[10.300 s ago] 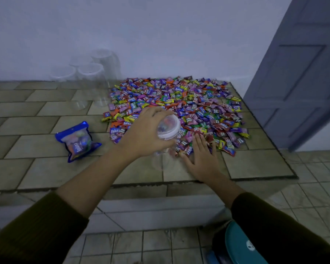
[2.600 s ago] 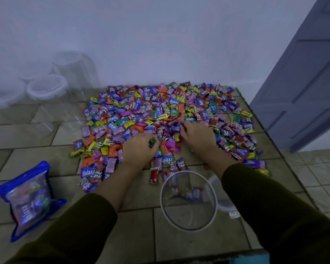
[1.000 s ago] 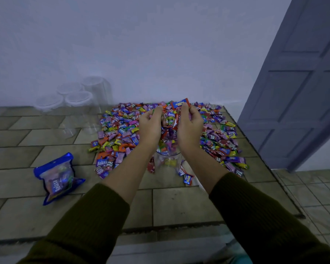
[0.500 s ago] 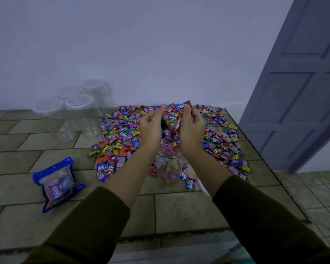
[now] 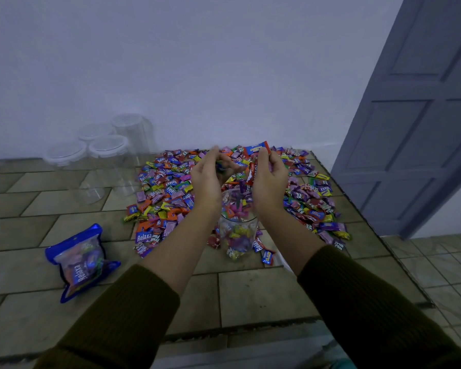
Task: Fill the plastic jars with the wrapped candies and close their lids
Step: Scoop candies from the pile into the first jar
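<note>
A clear plastic jar (image 5: 238, 237) stands open on the tiled ledge, partly filled with wrapped candies. Just above its mouth my left hand (image 5: 207, 179) and my right hand (image 5: 268, 179) are cupped facing each other. The right hand grips several candies, a red and a blue wrapper sticking out at its fingers. In the left hand's curled fingers a few candies remain. Blurred candies drop between the palms into the jar. The big pile of wrapped candies (image 5: 168, 187) spreads behind and on both sides. The jar's lid (image 5: 282, 259) peeks out behind my right forearm.
Several empty lidded jars (image 5: 107, 149) stand at the back left by the wall. A blue candy bag (image 5: 81, 262) lies at the front left. A grey door (image 5: 410, 129) stands at the right. The ledge's front edge (image 5: 224, 332) drops to a tiled floor.
My hands scooped candies from the pile and lifted them over the jar. Within the last second they spread apart slightly, candies fell, and the jar's fill rose.
</note>
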